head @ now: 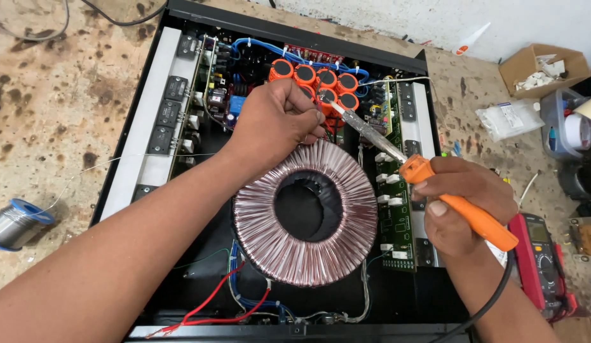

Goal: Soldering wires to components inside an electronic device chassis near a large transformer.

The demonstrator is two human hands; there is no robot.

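- Solder spool (16,223): lay on the stained bench (47,101) at far left, well apart from the chassis; a thin strand of solder wire ran from it toward the open case
- Amplifier chassis (149,127): black, lid off, with a pale heat-sink strip along its left wall and circuit boards on both sides
- Left hand (273,124): reached across the case, fingers pinched narrow on what appeared to be the end of the solder wire, just beside the orange capacitors (321,82); the pinched item itself was too small to confirm
- Toroidal transformer (305,213): copper-wound ring in the middle of the chassis, directly under both forearms
- Soldering iron (435,190): orange handle, metal shaft angled up-left, tip at the capacitor bank
- Right hand (464,206): closed firmly round the iron's handle
- Multimeter (540,260): red, on the bench at right, near the iron's cord
- Risk, as judged: the hot shaft passed close to the left fingers and the blue wiring; a slip could burn skin or insulation, and excess solder could bridge neighbouring joints
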